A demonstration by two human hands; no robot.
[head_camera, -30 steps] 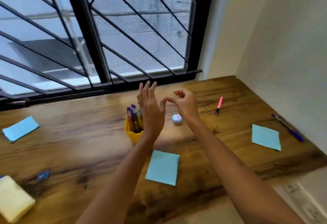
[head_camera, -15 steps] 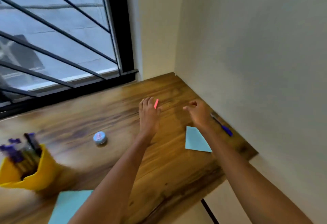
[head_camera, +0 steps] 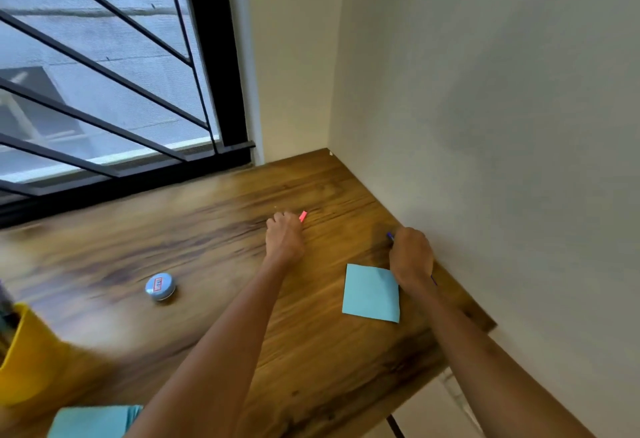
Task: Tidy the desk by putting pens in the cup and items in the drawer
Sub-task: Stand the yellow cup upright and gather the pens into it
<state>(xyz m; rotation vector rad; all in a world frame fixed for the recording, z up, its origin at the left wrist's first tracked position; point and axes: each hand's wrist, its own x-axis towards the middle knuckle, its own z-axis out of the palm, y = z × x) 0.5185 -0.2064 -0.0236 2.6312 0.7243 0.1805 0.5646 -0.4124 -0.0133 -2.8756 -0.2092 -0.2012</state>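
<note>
1. My left hand (head_camera: 284,240) is curled down on the counter (head_camera: 207,230), its fingers (head_camera: 281,219) pressed together over a pink pen (head_camera: 303,216); only the pen's tip pokes out just beyond the knuckles. I judge it gripped, though the hand hides the contact.
2. My right hand (head_camera: 411,254) is closed over a blue pen (head_camera: 390,236) beside the wall. One end shows ahead of the fingers, the other behind the wrist, so the fingers wrap its middle.
3. A blue paper square (head_camera: 372,294) lies flat on the counter, touching the near side of my right wrist.
4. A small round tin (head_camera: 160,286) sits well to the left of my left fingers, untouched.
5. The yellow cup (head_camera: 20,354) stands at the far left edge with some pens already in it; their tops are blurred.
6. Another blue sheet (head_camera: 93,422) lies at the near edge.
7. My read: partly done. These two pens have yet to reach the cup, and the papers and tin have yet to be put away. No drawer is in view.
</note>
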